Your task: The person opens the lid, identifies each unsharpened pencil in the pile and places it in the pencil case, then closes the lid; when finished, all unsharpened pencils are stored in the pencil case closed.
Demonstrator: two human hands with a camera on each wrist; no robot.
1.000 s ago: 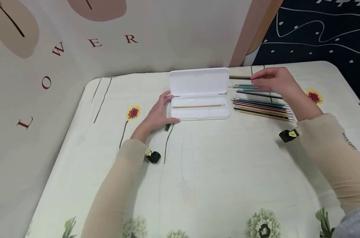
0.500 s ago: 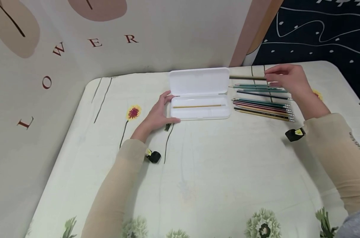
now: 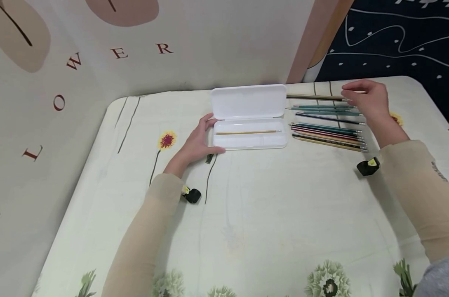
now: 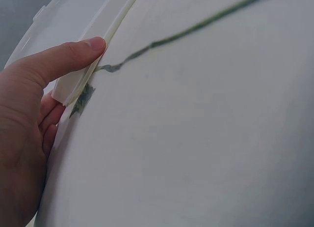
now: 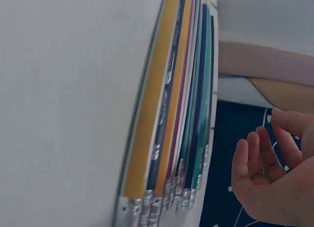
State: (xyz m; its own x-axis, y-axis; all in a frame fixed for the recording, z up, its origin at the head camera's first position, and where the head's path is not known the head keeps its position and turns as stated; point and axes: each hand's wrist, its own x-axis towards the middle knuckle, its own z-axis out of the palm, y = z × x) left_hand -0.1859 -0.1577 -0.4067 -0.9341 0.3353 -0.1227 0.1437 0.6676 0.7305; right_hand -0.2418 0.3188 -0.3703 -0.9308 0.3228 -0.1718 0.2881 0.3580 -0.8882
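In the head view a white pencil case [image 3: 254,142] lies with its lid folded back, a yellow pencil [image 3: 248,133] inside its tray. My left hand [image 3: 195,144] grips the case's left end, thumb along the front edge and fingers around the far side; the left wrist view shows the thumb [image 4: 73,54] on the rim. My right hand [image 3: 370,101] is at the right end of a dark and gold striped pencil [image 3: 313,97] behind the others. In the right wrist view its fingers are loosely bent, with nothing visible between them.
Several pencils [image 3: 328,132] in yellow, black, red and green lie in a row right of the case, erasers rightward. A patterned cloth [image 3: 246,198] covers the table. Behind stand a pale lettered wall covering [image 3: 224,41] and a dark curtain-like sheet [image 3: 402,45].
My right hand has moved to the right along the rear striped pencil toward its eraser end, uncovering the teal pencils. The left hand and the case have stayed put.
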